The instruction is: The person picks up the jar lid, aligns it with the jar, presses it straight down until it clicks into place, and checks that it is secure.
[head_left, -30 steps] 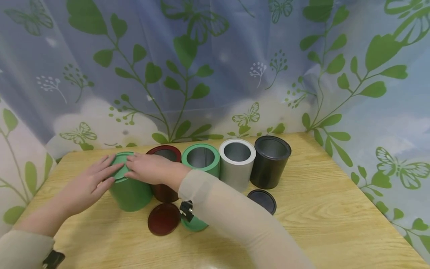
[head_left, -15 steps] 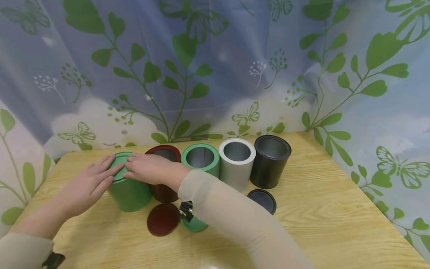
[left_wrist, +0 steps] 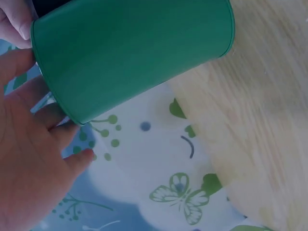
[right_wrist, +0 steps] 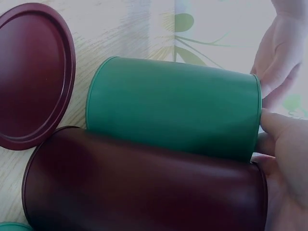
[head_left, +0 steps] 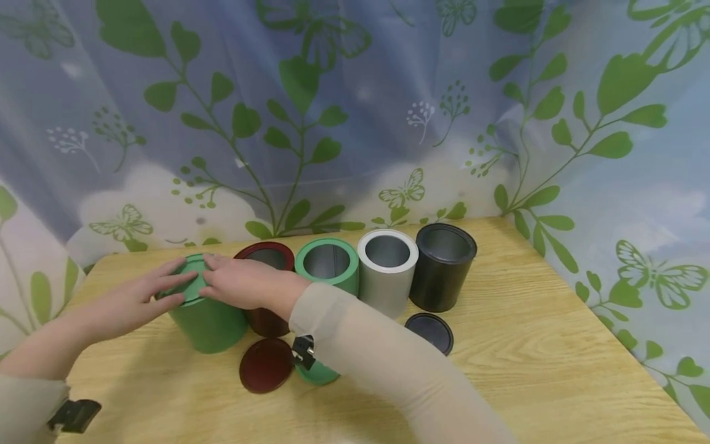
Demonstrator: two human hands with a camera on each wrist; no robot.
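Here, both hands press a lid onto the leftmost green can.

Nearest, at lower centre of the head view, a red lid (head_left: 266, 365) lies loose on the desk (head_left: 527, 364), a green lid (head_left: 316, 372) peeks from under the sleeve, and a black lid (head_left: 428, 332) lies to the right. Left of centre, the left hand (head_left: 133, 300) and right hand (head_left: 238, 282) rest flat, fingers straight, on the lid (head_left: 191, 285) atop the green can (head_left: 208, 324); neither grip is clenched. Behind stand the red can (head_left: 266, 256), a second green can (head_left: 327, 262), a grey can (head_left: 387, 258) and a black can (head_left: 444, 265), all open. By my judgement one can is nearly closed and four remain.
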